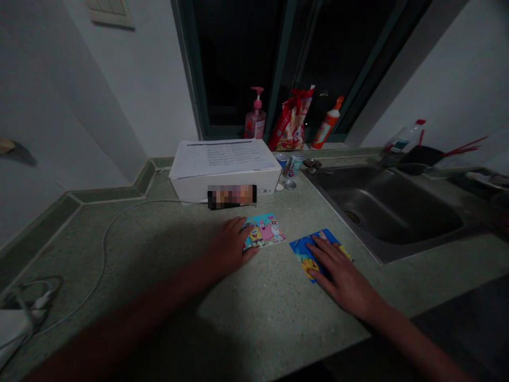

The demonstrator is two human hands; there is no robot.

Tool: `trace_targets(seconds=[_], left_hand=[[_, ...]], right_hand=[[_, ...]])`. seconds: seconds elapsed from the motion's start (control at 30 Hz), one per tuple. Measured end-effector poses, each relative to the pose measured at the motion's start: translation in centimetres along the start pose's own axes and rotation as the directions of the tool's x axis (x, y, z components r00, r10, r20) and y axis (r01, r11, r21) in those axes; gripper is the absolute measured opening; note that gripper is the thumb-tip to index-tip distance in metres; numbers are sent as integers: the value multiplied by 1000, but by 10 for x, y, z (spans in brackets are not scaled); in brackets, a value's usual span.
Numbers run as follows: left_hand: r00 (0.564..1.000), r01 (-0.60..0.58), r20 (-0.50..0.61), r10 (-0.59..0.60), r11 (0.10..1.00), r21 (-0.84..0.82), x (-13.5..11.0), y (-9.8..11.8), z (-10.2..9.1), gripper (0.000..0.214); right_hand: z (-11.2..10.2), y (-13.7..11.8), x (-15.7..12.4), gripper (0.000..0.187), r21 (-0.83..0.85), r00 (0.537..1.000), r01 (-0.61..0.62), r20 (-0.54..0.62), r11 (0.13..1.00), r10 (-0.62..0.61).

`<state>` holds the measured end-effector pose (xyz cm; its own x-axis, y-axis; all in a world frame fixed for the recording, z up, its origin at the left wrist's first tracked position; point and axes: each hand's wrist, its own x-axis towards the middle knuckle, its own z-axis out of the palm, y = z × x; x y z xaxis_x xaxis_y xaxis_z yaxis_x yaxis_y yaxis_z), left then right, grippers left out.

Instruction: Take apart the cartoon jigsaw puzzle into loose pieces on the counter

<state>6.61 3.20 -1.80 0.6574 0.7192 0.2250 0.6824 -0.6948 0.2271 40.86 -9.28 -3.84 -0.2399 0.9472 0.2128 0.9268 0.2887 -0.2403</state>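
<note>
Two small cartoon picture cards lie on the speckled green countertop [254, 302]. My left hand [233, 245] rests on the left edge of the light-blue card [267, 230], which shows a yellow square figure and a pink one. Its fingers lie stretched out over that edge. To the right, my right hand [338, 273] lies flat across the darker blue card [303, 249], with its fingers spread. Part of a yellow figure shows beside the thumb. The hand hides the middle of this card. A gap of bare counter separates the two cards.
Behind the cards stands a white box [226, 164] with a phone-like dark object [231, 197] leaning on it, and a cable [104, 249] runs left. A can [293, 165] stands beside the box. The metal sink [382, 207] is at right. Bottles and a red bag [292, 122] line the windowsill.
</note>
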Motion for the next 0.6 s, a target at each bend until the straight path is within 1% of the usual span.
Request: trace_targets(seconds=[0.13,0.3,0.43,0.6], left_hand=[[1000,-1,-16,1,1000,9,34,15,10,52],[999,-38,-23,39,999,38,80,35,29,52],[998,-43,-38,45,998,44,116,51,41,50],[999,-22,-34,23,999,37,150,65,54,53]], right_hand=[[2,-20,-20,61,-4,1000,3,5,1000,-3],[7,-39,-27,62,9,999,-22,27,1000,22],[9,-45,-27,60,-13,999,-31,23,999,31],[7,-46,-28,60,-15,1000,-29,11,999,30]])
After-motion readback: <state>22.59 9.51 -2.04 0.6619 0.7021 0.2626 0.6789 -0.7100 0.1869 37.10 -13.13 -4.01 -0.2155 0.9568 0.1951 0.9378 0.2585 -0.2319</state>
